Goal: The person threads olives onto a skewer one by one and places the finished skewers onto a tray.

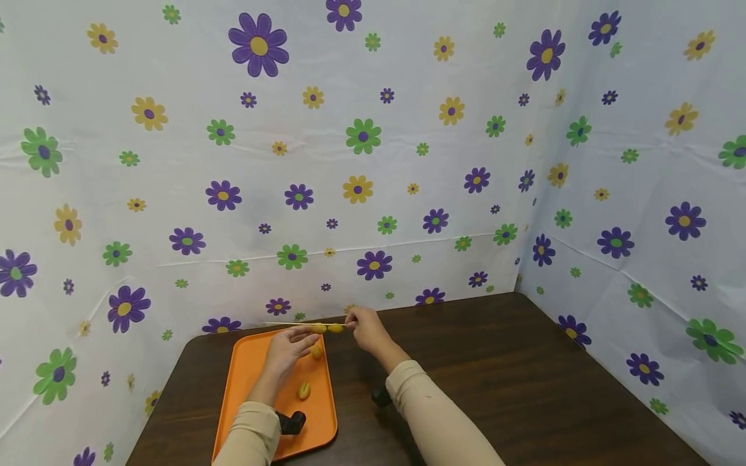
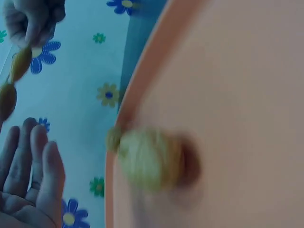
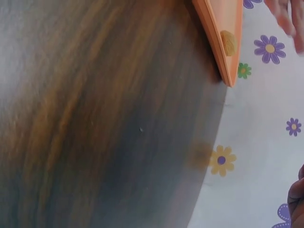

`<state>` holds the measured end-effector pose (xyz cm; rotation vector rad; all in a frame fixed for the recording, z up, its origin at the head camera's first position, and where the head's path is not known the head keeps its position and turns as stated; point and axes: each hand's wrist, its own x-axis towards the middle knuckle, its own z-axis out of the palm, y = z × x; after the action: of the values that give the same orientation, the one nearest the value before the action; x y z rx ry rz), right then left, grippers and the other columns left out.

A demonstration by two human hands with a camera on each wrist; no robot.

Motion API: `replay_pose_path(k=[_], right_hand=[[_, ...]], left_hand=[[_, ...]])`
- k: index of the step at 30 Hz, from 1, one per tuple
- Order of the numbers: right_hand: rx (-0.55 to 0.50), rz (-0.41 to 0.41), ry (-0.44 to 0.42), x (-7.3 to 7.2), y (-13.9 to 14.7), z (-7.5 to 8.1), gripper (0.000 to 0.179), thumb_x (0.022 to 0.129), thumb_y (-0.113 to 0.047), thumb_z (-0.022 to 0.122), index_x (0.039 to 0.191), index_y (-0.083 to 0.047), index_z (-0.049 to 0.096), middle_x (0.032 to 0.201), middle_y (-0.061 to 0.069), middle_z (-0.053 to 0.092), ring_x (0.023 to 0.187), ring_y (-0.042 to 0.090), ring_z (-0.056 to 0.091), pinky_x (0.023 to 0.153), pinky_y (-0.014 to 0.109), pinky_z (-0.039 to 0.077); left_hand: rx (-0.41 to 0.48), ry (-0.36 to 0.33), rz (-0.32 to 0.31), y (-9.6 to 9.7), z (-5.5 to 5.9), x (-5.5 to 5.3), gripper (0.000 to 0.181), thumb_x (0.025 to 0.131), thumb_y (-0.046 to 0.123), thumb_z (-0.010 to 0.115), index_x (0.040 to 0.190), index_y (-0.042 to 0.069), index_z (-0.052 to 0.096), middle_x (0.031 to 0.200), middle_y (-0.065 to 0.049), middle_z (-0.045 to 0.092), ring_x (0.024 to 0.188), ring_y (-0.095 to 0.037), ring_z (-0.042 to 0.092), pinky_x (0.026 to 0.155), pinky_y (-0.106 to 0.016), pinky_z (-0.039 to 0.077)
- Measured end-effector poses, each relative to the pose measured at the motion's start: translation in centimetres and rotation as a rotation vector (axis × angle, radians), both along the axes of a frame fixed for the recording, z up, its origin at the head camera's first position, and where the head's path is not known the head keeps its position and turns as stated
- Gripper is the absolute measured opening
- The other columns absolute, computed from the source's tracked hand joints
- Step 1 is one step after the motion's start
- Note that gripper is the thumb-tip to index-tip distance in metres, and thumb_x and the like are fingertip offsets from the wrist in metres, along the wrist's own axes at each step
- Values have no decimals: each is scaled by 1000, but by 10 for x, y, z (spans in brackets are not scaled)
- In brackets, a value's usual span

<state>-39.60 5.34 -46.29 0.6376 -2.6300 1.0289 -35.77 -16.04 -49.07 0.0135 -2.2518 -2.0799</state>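
A thin wooden skewer (image 1: 285,323) lies level over the far end of the orange tray (image 1: 250,362), its bare tip toward the left. Two yellow oval pieces (image 1: 335,328) are threaded along it. My right hand (image 1: 368,329) pinches its right end between thumb and fingers. Beneath the skewer, my left hand (image 2: 31,185) has straight fingers and a palm turned up, with fingertips close to the nearer piece (image 2: 7,102). On the tray sit two more oval pieces, one with a lengthwise crease (image 1: 304,390) and another (image 1: 316,351) partly beyond the left hand.
A dark wooden table (image 1: 495,375) carries the tray on its left side and extends to the right. White flower-print sheeting (image 1: 396,175) rises behind and along the right side. Black wrist mounts (image 1: 293,422) stick out beside both forearms.
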Motion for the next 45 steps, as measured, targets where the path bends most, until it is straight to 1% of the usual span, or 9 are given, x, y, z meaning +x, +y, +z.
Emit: replay_pose_path(k=[6, 9, 13, 17, 21, 28, 33, 41, 45], right_hand=[[4, -17, -27, 0, 7, 4, 17, 92, 11, 66, 88, -6, 66, 87, 6, 67, 78, 15, 56, 69, 29, 52], [-5, -26, -38, 1, 14, 5, 16, 93, 11, 65, 89, -5, 66, 89, 5, 66, 80, 16, 57, 70, 31, 54], [-8, -30, -52, 2, 19, 4, 15, 93, 10, 65, 89, -4, 66, 88, 4, 65, 79, 16, 57, 70, 32, 54], [2, -23, -56, 1, 19, 4, 15, 94, 9, 65, 88, -5, 66, 87, 4, 66, 78, 15, 56, 70, 31, 54], [3, -14, -48, 1, 18, 4, 16, 92, 10, 66, 86, -5, 66, 87, 7, 67, 77, 16, 56, 69, 31, 53], [6, -9, -43, 2, 16, 4, 18, 92, 11, 66, 85, -6, 65, 86, 8, 67, 75, 16, 55, 69, 31, 54], [15, 0, -22, 1, 15, 2, 18, 92, 11, 65, 84, -5, 65, 84, 11, 66, 72, 16, 52, 64, 29, 50], [38, 35, -25, 2, 13, 1, 19, 92, 9, 66, 84, -7, 64, 80, 1, 60, 73, 15, 51, 65, 28, 50], [35, 37, -30, 4, 15, 1, 18, 94, 8, 65, 85, -8, 64, 82, 1, 61, 74, 15, 53, 67, 28, 52]], left_hand=[[-251, 2, -20, -36, 5, 15, 32, 99, 12, 68, 126, -5, 67, 110, -19, 73, 93, -30, 72, 83, -40, 61], [-450, 48, -36, -60, 2, 19, 24, 98, 5, 66, 119, -7, 69, 99, -17, 74, 82, -27, 71, 74, -39, 62], [-706, 57, -78, -85, -6, 25, 20, 91, 1, 73, 111, -2, 73, 92, -7, 73, 83, -24, 68, 79, -45, 59], [-839, 9, -168, -94, -10, 37, 27, 83, -2, 79, 109, 5, 74, 97, -5, 72, 92, -26, 67, 88, -53, 55], [-872, -1, -233, -95, -8, 46, 31, 81, -4, 80, 109, 9, 76, 101, -3, 72, 93, -23, 65, 89, -53, 55], [-813, -16, -299, -97, -4, 53, 26, 78, 7, 86, 102, 8, 77, 94, 0, 70, 83, -16, 61, 84, -45, 56], [-808, -14, -280, -97, -6, 53, 11, 83, 12, 84, 90, 11, 76, 88, 3, 68, 79, -15, 59, 79, -39, 54], [-811, -39, -242, -91, -7, 52, 17, 81, 2, 83, 85, 12, 70, 79, 1, 62, 74, -18, 55, 72, -34, 53], [-779, 9, -215, -91, -4, 50, 19, 81, -4, 79, 90, 10, 70, 83, 1, 64, 77, -17, 57, 69, -32, 55]])
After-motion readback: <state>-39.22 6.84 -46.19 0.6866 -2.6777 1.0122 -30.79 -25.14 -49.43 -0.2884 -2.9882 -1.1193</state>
